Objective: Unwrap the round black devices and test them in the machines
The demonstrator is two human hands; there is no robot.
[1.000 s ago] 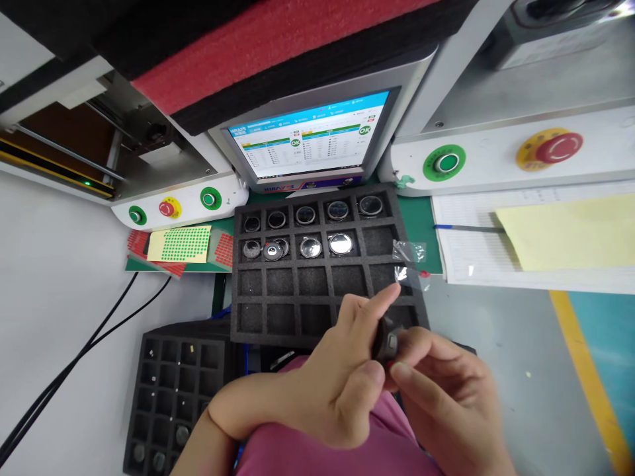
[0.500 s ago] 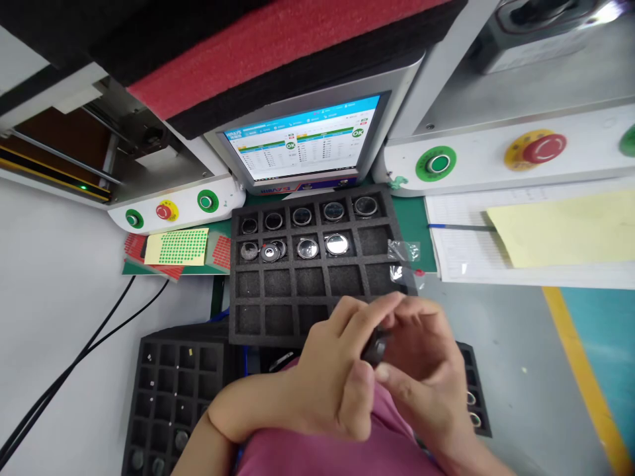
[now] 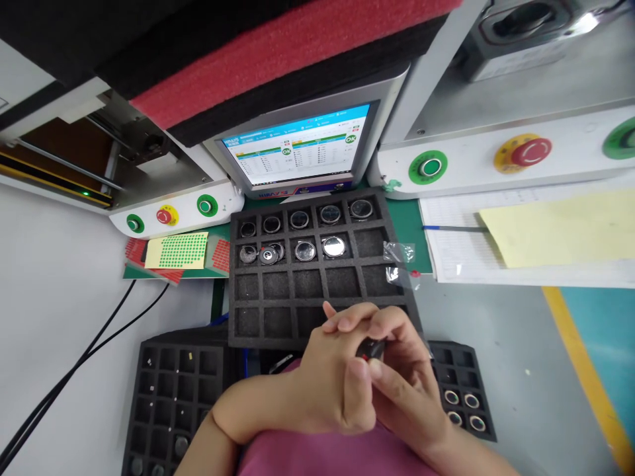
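Note:
My left hand (image 3: 337,377) and my right hand (image 3: 411,377) meet in front of the pink garment, both gripping a small dark round piece (image 3: 371,348) with a red spot on it. The fingers wrap round most of this piece and hide its far side. Just beyond them lies a black foam tray (image 3: 278,305) with round watch-like pieces in its two back rows. One piece with a dark disc (image 3: 268,255) leans over its neighbour in the second row. Clear plastic film (image 3: 399,251) rests on the tray's right edge.
Behind the tray stands a monitor (image 3: 302,149). Machine panels with a green button (image 3: 428,168) and a red button (image 3: 530,152) flank it. Papers (image 3: 560,225) lie at the right. Lower foam trays (image 3: 171,383) (image 3: 464,377) sit at left and right.
The fingers of both hands have closed in tighter round the dark piece, and its red spot now shows. My right hand has shifted slightly left, uncovering more of the lower right tray.

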